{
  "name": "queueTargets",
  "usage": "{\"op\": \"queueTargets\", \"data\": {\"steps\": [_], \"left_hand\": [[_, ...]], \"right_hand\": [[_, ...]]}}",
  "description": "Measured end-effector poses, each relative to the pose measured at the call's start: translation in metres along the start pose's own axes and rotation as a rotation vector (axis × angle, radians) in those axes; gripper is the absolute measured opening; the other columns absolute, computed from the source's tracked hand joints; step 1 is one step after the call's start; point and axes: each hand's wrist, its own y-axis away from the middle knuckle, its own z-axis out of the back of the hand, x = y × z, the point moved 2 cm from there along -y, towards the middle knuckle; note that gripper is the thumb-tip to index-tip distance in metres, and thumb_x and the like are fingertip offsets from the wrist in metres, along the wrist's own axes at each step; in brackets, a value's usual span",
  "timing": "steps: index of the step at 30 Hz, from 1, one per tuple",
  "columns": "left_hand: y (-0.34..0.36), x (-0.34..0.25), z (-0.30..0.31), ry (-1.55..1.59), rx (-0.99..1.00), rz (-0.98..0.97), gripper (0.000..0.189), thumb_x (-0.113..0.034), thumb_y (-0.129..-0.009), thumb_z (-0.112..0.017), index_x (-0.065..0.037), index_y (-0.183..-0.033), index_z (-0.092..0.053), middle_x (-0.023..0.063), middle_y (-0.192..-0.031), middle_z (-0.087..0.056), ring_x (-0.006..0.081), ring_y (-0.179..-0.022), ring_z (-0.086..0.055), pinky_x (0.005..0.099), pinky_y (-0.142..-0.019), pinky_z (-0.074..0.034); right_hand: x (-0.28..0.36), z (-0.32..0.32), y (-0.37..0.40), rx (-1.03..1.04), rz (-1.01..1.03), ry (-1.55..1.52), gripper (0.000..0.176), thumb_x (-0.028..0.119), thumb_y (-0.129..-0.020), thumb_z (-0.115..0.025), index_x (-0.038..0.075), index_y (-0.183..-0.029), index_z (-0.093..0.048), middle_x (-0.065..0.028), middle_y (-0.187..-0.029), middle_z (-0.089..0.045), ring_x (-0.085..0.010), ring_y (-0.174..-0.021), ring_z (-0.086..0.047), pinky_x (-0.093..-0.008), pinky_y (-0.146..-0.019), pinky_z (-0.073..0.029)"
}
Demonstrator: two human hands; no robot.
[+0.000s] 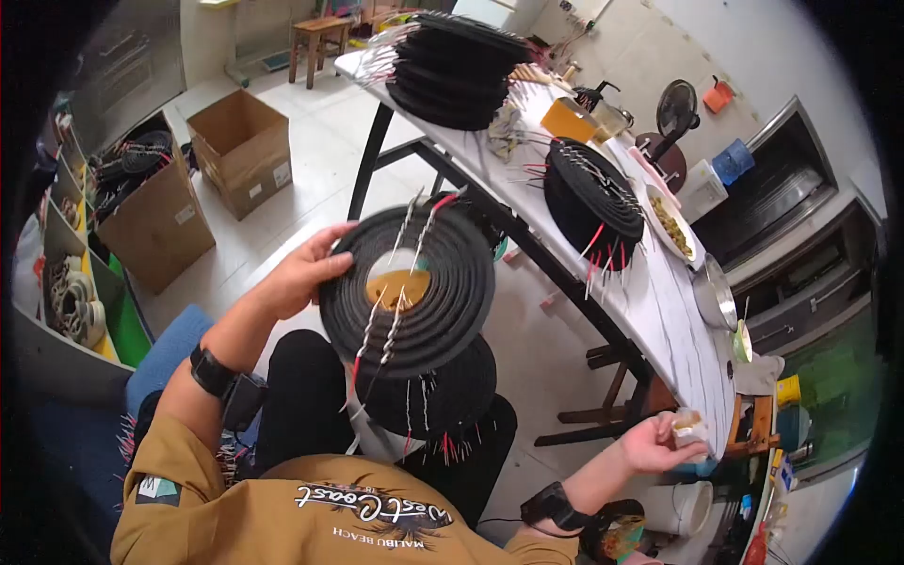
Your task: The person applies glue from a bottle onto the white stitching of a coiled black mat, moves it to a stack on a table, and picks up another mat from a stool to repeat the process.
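My left hand (pixel 306 270) grips the left edge of a round black coil (pixel 452 282), thumb on its face. The coil is tilted toward me, with twisted wires across it and a hole in its middle. Below it, more black coils (pixel 447 391) with red-tipped wires lie between my knees. Out to the right, near the table's lower end, my right hand (pixel 654 444) pinches a small whitish, translucent piece (pixel 689 428), too small to identify.
On the white table (pixel 650 320) stand a tall stack of black coils (pixel 452 75), a smaller stack (pixel 589 193), a food plate (pixel 670 224) and a metal bowl (pixel 716 294). Cardboard boxes (pixel 243 155) are at the left; a white bucket (pixel 680 508) is below my right hand.
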Motion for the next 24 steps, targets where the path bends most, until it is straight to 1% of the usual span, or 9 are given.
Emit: {"op": "queueTargets", "data": {"steps": [1, 2, 6, 7, 9, 12, 17, 18, 24], "left_hand": [[-0.010, -0.011, -0.009, 0.003, 0.022, -0.054, 0.051, -0.013, -0.088, -0.055, -0.006, -0.133, -0.032, 0.0079, -0.114, -0.055, 0.0127, -0.095, -0.059, 0.0254, -0.079, -0.050], [-0.021, -0.023, -0.019, -0.021, -0.023, -0.090, 0.050, -0.014, -0.088, -0.055, -0.006, -0.132, -0.033, 0.0075, -0.112, -0.055, 0.0124, -0.095, -0.058, 0.0257, -0.078, -0.051], [-0.067, -0.080, -0.089, -0.280, -0.097, -0.184, 0.047, -0.021, -0.088, -0.056, -0.005, -0.129, -0.039, 0.0055, -0.106, -0.057, 0.0107, -0.086, -0.058, 0.0233, -0.072, -0.050], [-0.091, -0.084, -0.098, -0.345, -0.063, -0.277, 0.048, -0.024, -0.088, -0.057, -0.005, -0.128, -0.041, 0.0043, -0.102, -0.058, 0.0100, -0.081, -0.058, 0.0234, -0.067, -0.050], [-0.118, -0.098, -0.134, -0.335, -0.134, -0.300, 0.051, -0.030, -0.084, -0.061, -0.003, -0.124, -0.044, 0.0010, -0.086, -0.058, 0.0054, -0.058, -0.050, 0.0198, -0.041, -0.035], [-0.164, -0.109, -0.164, -0.414, -0.119, -0.276, 0.051, -0.027, -0.083, -0.062, -0.002, -0.123, -0.045, 0.0042, -0.083, -0.057, 0.0080, -0.056, -0.049, 0.0247, -0.040, -0.035], [-0.230, -0.095, -0.186, -0.572, -0.327, -0.245, 0.052, -0.030, -0.079, -0.066, -0.006, -0.122, -0.048, 0.0078, -0.085, -0.058, 0.0107, -0.057, -0.051, 0.0264, -0.041, -0.037], [-0.230, -0.096, -0.194, -0.568, -0.286, -0.181, 0.047, -0.026, -0.084, -0.061, -0.005, -0.122, -0.045, 0.0027, -0.084, -0.057, 0.0086, -0.057, -0.049, 0.0249, -0.040, -0.034], [-0.270, -0.081, -0.185, -0.653, -0.326, -0.167, 0.037, -0.027, -0.085, -0.060, -0.004, -0.114, -0.052, 0.0015, -0.077, -0.056, 0.0078, -0.053, -0.047, 0.0256, -0.040, -0.030]], "right_hand": [[-0.005, 0.000, 0.007, 0.026, -0.080, -0.001, 0.041, 0.041, -0.090, -0.050, 0.008, -0.114, -0.049, -0.0083, -0.094, -0.057, -0.0065, -0.050, -0.039, -0.0170, -0.039, -0.027], [-0.010, 0.002, 0.013, -0.116, -0.102, -0.003, 0.042, 0.041, -0.089, -0.051, 0.009, -0.116, -0.048, -0.0090, -0.094, -0.057, -0.0078, -0.050, -0.040, -0.0175, -0.039, -0.027], [-0.022, -0.008, 0.034, -0.085, -0.166, -0.015, 0.042, 0.039, -0.090, -0.049, 0.009, -0.119, -0.045, -0.0098, -0.097, -0.058, -0.0103, -0.058, -0.048, -0.0189, -0.040, -0.032], [-0.025, -0.008, 0.037, -0.120, -0.165, 0.038, 0.041, 0.039, -0.091, -0.048, 0.009, -0.120, -0.044, -0.0094, -0.097, -0.058, -0.0108, -0.062, -0.050, -0.0197, -0.042, -0.035], [-0.027, -0.006, 0.040, -0.160, -0.161, 0.085, 0.041, 0.038, -0.091, -0.047, 0.009, -0.120, -0.043, -0.0091, -0.097, -0.058, -0.0112, -0.065, -0.053, -0.0204, -0.043, -0.038], [-0.026, -0.005, 0.042, 0.035, -0.234, 0.059, 0.039, 0.038, -0.093, -0.043, 0.009, -0.118, -0.044, -0.0089, -0.096, -0.058, -0.0120, -0.070, -0.056, -0.0213, -0.047, -0.042], [-0.026, 0.012, 0.037, -0.022, -0.239, 0.131, 0.039, 0.039, -0.093, -0.043, 0.009, -0.118, -0.044, -0.0089, -0.094, -0.058, -0.0113, -0.068, -0.055, -0.0200, -0.046, -0.041], [-0.025, 0.013, 0.035, -0.017, -0.237, 0.151, 0.040, 0.039, -0.092, -0.044, 0.009, -0.118, -0.044, -0.0088, -0.093, -0.058, -0.0110, -0.068, -0.055, -0.0196, -0.045, -0.041], [-0.028, 0.026, 0.027, -0.071, -0.209, 0.191, 0.040, 0.040, -0.092, -0.044, 0.008, -0.118, -0.044, -0.0076, -0.093, -0.057, -0.0108, -0.068, -0.055, -0.0189, -0.045, -0.041]]}}
